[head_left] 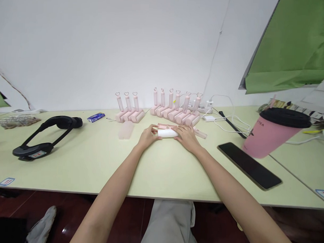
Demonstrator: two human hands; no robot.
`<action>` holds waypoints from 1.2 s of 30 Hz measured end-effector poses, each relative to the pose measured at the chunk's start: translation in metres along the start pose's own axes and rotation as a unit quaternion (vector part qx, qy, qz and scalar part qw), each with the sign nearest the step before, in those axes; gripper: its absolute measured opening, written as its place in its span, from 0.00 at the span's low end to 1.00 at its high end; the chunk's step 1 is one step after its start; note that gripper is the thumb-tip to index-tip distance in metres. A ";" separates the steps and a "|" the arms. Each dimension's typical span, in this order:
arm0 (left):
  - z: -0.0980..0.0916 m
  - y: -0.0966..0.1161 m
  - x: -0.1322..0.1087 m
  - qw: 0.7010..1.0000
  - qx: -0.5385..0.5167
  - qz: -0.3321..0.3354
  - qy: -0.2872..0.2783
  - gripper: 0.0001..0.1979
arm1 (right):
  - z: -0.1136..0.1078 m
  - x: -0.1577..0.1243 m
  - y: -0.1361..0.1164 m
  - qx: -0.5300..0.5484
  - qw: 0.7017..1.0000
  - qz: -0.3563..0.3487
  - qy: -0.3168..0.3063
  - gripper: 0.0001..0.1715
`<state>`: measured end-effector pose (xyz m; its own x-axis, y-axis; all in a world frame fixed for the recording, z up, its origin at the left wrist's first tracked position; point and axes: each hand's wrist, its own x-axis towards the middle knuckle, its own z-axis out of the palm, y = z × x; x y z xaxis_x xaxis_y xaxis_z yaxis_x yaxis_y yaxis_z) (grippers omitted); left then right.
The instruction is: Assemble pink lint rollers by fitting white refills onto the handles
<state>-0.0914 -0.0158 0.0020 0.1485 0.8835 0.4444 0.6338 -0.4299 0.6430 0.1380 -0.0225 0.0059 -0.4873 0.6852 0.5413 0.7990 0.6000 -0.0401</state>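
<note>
A smooth white cylinder (167,133) lies crosswise on the table between my two hands. My left hand (147,138) closes around its left end, thumb in front and fingers behind. Across the right end curls my right hand (187,137), covering part of it. Just behind the cylinder is a pink tube (163,126), close to the fingers of both hands and partly hidden. A translucent pink tube piece (200,133) lies right of my right hand. Further back, pink cylinders (175,115) lie in a row, with slim upright tubes (171,99) topped by heart-shaped loops.
Translucent pink sheets (126,130) lie left of my hands, near a second group of pink cylinders (130,115). A blue packet (96,117) and black headset (48,135) are farther left. Rightward are a phone (249,164), pink cup (268,134) and white cables (231,122).
</note>
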 end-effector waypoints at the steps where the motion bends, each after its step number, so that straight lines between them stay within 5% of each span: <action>1: 0.001 0.000 0.000 1.000 -0.006 -0.001 0.002 0.27 | 0.000 0.000 0.000 -0.009 1.000 0.004 0.005 0.26; 13: -0.005 0.003 0.000 1.000 -0.016 0.009 -0.025 0.22 | -0.003 -0.001 0.001 -0.018 0.999 0.028 0.007 0.23; 18: -0.003 0.003 -0.002 0.998 0.045 0.043 -0.031 0.13 | -0.003 -0.001 0.001 -0.020 0.999 0.039 0.010 0.23; 22: -0.001 -0.001 -0.001 0.999 0.025 0.035 0.028 0.22 | -0.003 -0.001 0.002 -0.015 0.999 0.036 0.003 0.23; 27: 0.002 -0.010 0.003 0.999 -0.029 0.040 -0.024 0.23 | -0.004 -0.001 0.003 -0.004 0.999 0.037 0.011 0.23; 36: 0.004 -0.012 0.003 0.998 -0.030 0.043 -0.020 0.24 | -0.006 -0.002 0.002 0.018 0.999 0.040 0.005 0.22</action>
<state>-0.0956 -0.0074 -0.0072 0.2313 0.8488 0.4754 0.5705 -0.5142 0.6404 0.1423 -0.0247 0.0097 -0.4193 0.7267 0.5441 0.8212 0.5591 -0.1139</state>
